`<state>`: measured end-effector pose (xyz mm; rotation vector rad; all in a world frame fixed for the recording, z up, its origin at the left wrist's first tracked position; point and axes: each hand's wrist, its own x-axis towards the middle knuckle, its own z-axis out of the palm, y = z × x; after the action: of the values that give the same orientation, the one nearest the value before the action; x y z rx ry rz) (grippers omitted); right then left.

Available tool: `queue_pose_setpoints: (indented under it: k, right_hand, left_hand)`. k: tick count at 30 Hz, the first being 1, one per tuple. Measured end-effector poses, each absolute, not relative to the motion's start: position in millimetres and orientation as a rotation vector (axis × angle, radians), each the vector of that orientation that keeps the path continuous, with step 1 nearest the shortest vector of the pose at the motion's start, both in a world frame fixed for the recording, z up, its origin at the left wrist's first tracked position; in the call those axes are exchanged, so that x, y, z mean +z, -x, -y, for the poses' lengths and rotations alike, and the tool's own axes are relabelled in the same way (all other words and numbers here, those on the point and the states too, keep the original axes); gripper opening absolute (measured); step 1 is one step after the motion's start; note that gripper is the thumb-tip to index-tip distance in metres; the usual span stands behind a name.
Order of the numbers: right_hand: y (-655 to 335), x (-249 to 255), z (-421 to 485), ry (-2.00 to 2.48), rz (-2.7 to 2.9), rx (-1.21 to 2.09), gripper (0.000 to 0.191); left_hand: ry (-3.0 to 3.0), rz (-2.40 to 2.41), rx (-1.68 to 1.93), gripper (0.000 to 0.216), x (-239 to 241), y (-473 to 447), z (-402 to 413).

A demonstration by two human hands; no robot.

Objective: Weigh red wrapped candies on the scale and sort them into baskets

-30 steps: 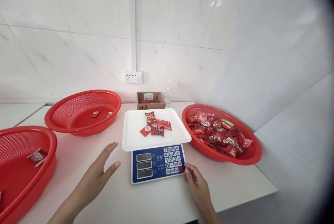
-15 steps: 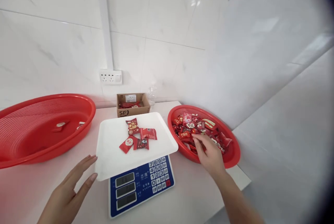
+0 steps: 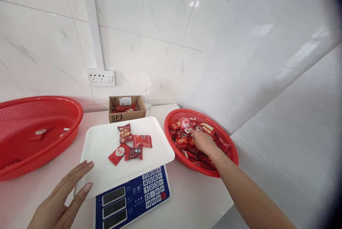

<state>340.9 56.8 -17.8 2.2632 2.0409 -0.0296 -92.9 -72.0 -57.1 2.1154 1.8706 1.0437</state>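
Note:
My left hand [image 3: 64,195] is open, thumb apart from the stretched fingers, at the near-left edge of a white tray [image 3: 100,143]. Whether its fingertips touch the tray cannot be told. The tray sits on a blue digital scale [image 3: 136,190] with number keys and displays. Several small red snack packets [image 3: 124,133] lie together on the tray. My right hand [image 3: 204,141] reaches into the right red basket [image 3: 232,150], over a heap of red wrapped packets [image 3: 182,142]. Its fingertips point down among them and are mostly hidden, so its grip is unclear.
A larger red basket [image 3: 66,106] with a few packets inside stands on the left. Behind the tray are a cardboard box [image 3: 128,116] holding red packets and a clear plastic bottle [image 3: 148,98]. The tiled wall carries a socket panel [image 3: 101,77].
My right hand has moved from above the near side of the right basket further in among the packets. My left hand stays by the tray. The whole view has shifted slightly.

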Motion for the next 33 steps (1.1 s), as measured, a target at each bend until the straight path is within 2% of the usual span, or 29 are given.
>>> queue_pose_setpoints:
  k: [6,19,25,27,29,33]
  right_hand:
    - [-341,-11,-49,-2.232,-2.056,-0.127,0.039]
    - [-340,-23,-34,-2.184,-2.166,-0.399,0.041]
    - [-327,0,-27,-2.571,-2.312,-0.267,0.019]
    - [-305,13,-14,-2.657,-2.469,-0.488,0.017]
    - [-272,23,5,-2.552,-2.622,-0.856,0.021]
    - [-197,24,43,-1.906,-2.856,-1.573,0.028]
  left_hand:
    - [-2.123,-1.903,1.028,0.04,-55,97,81]
    - [-2.033,-1.792,0.972,0.042,-60,87,79]
    - [-1.999,-1.73,1.037,0.035,-42,75,80]
    - [-2.025,-1.676,1.059,0.032,-33,65,79]
    - [-2.092,-1.572,1.074,0.027,-24,52,79]
    - [-2.213,-1.3,0.989,0.025,-12,21,80]
